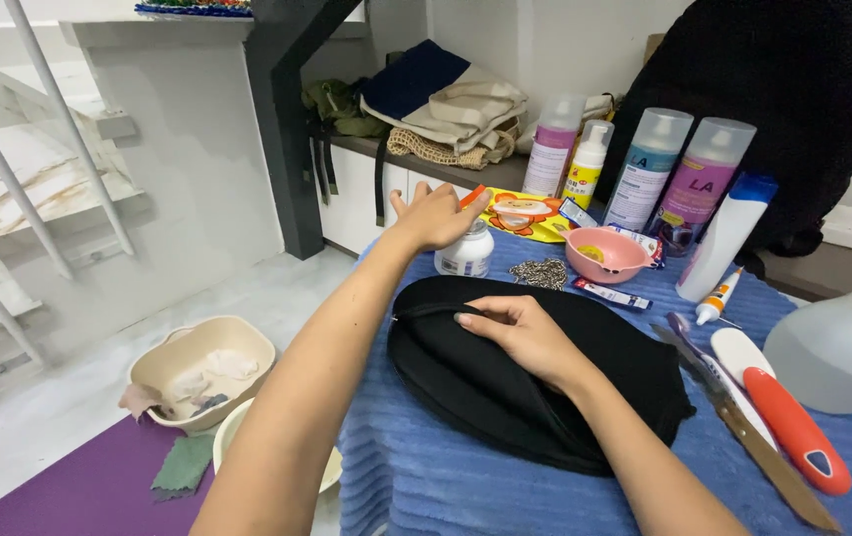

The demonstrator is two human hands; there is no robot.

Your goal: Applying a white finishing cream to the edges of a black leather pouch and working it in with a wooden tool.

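A black fabric pouch (505, 397) with a zipper lies on a blue ribbed towel (426, 476). My right hand (520, 333) rests on top of the pouch, fingers curled and pressing the cloth near the zipper. My left hand (436, 213) reaches forward over a small white jar (465, 253) at the towel's far edge, fingers spread around its top and an orange piece at the fingertips.
Behind stand a pink bowl (604, 256), several spray and pump bottles (644, 169), a white squeeze bottle (723, 238), a small tube (719, 298), a metal chain (542, 273). An orange-handled tool (793, 427) and a knife (763, 457) lie at right. Beige basins (202, 372) sit on the floor at left.
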